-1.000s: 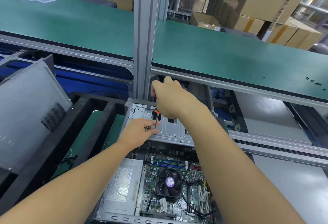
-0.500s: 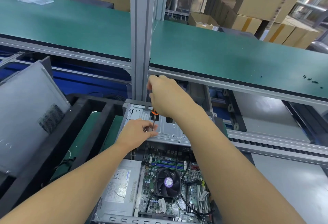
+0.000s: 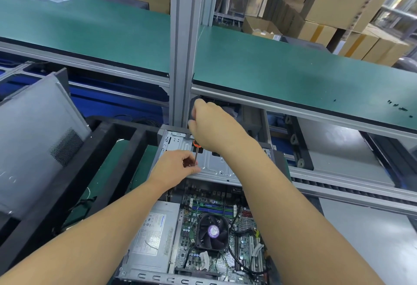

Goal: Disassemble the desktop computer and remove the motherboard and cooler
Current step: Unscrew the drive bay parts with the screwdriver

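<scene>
L hand (image 3: 174,168) & R hand (image 3: 214,126) bare, forearms (image 3: 282,205) uncovered to frame edge.

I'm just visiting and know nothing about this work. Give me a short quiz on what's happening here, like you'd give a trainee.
1. True or false: the cooler fan is already off the motherboard.
2. The right hand grips: A pliers, B a screwdriver, C a cable?
3. Fill in: the power supply lies to the cooler fan's ___.
Key: 1 false; 2 B; 3 left.
</scene>
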The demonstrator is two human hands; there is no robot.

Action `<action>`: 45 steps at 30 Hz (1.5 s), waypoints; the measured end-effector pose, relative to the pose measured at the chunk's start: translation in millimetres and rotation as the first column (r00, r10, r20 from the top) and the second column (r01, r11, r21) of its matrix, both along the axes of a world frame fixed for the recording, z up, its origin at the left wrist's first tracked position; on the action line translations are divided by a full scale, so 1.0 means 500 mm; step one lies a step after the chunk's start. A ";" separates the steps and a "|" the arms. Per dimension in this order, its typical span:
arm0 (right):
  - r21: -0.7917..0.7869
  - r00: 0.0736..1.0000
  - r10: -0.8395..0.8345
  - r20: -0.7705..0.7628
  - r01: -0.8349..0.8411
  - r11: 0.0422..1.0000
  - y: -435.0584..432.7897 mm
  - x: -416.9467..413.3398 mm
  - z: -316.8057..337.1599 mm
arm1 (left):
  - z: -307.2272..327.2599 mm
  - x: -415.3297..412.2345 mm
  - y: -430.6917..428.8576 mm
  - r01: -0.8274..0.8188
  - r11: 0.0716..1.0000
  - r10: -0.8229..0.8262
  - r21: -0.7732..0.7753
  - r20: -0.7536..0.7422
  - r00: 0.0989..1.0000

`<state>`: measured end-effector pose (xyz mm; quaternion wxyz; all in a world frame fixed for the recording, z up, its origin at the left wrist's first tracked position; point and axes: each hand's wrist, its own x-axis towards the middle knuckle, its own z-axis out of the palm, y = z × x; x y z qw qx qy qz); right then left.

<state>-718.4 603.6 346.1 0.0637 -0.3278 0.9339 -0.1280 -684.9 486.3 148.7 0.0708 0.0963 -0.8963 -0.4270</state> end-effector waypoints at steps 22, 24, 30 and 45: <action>-0.413 0.996 -0.083 0.042 0.093 0.906 0.024 -0.012 -0.046 | 0.062 0.071 0.005 -0.157 0.986 0.157 -0.054 -0.011 0.988; -0.431 0.995 -0.088 0.047 0.099 0.897 0.027 -0.016 -0.038 | 0.068 0.085 0.012 -0.152 0.981 0.168 -0.120 0.136 0.976; -0.460 0.996 -0.091 0.014 0.087 0.884 0.038 -0.020 -0.015 | 0.056 0.076 0.034 0.097 0.964 0.055 -0.249 0.539 0.840; -0.478 0.995 -0.087 0.038 0.095 0.873 0.044 -0.059 0.017 | -0.015 0.012 0.069 0.151 0.989 -0.085 -0.010 0.789 0.609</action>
